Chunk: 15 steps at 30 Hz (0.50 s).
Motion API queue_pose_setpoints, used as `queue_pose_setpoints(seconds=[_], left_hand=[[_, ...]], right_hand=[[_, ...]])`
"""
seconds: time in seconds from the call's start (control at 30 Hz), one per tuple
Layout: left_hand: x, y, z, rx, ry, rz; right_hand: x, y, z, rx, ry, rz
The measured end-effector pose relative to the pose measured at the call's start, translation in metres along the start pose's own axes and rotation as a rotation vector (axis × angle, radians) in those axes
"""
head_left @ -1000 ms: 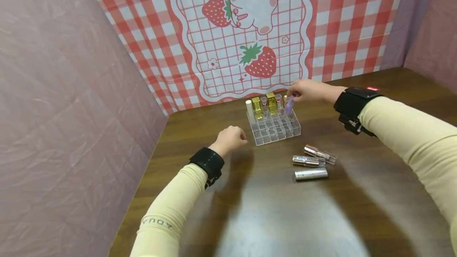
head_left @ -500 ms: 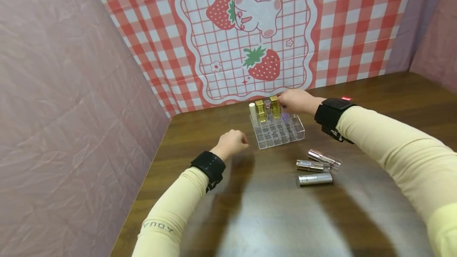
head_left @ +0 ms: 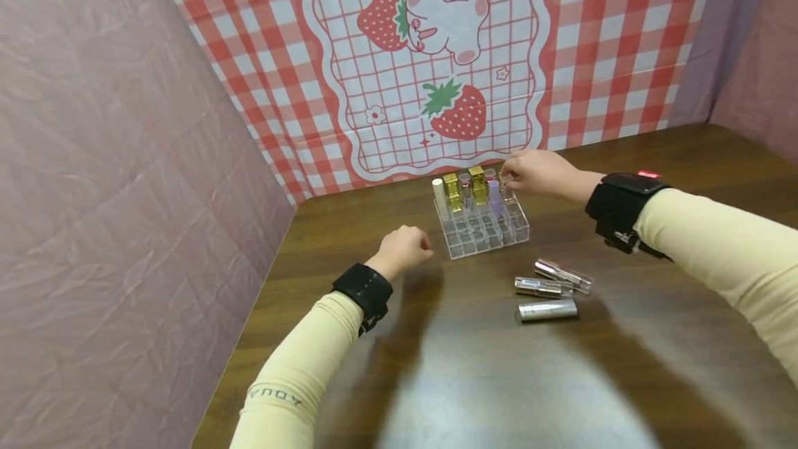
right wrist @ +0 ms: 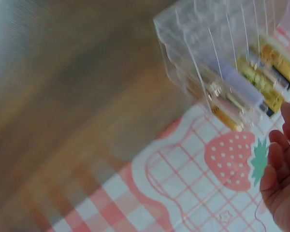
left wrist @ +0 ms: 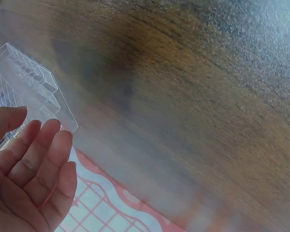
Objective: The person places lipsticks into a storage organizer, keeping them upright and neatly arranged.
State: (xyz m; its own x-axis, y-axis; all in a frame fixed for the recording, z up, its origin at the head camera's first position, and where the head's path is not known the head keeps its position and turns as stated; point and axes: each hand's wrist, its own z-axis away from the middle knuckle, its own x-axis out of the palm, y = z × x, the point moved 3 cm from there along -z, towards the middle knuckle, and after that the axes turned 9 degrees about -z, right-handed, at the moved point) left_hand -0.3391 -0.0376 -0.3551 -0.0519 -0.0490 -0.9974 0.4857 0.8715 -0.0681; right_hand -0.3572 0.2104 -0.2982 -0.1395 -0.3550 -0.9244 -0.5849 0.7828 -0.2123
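A clear lipstick organizer (head_left: 488, 248) stands on the table, its back slots filled with upright tubes. Among them are a white tube (head_left: 440, 198), gold tubes (head_left: 452, 192) and a purple tube (head_left: 495, 197) toward the right. My right hand (head_left: 541, 173) hovers at the organizer's back right corner, overlapping a clear tube there in the head view. Its curved fingers (right wrist: 276, 162) hold nothing in the right wrist view, apart from the tube ends. Left of the organizer, my left hand (head_left: 400, 251) hangs above the table with loosely curled fingers and no object in it.
Two metallic-and-clear lipstick tubes (head_left: 564, 276) and a silver tube (head_left: 547, 310) lie on the wooden table (head_left: 474, 380) in front of the organizer, to its right. A red-and-white checked cloth with strawberries (head_left: 458, 113) hangs behind the table.
A second ago my right hand pinched the purple tube at the organizer. It moved left over the slots, then back right, leaving the tube upright there. My left hand stays nearly still.
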Motion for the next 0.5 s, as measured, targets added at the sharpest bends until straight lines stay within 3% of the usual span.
queue_pose_setpoints(seconds=[0.13, 0.3, 0.5], left_hand=[[-0.001, 0.002, 0.002, 0.001, 0.000, 0.007], [-0.002, 0.003, 0.002, 0.007, 0.008, 0.006], [-0.004, 0.009, 0.004, 0.009, 0.005, 0.006]], right_hand=[[0.003, 0.004, 0.043, 0.044, -0.005, -0.092], [0.023, 0.013, 0.098, 0.105, -0.083, -0.219], [0.036, 0.009, 0.133, 0.106, -0.182, -0.292]])
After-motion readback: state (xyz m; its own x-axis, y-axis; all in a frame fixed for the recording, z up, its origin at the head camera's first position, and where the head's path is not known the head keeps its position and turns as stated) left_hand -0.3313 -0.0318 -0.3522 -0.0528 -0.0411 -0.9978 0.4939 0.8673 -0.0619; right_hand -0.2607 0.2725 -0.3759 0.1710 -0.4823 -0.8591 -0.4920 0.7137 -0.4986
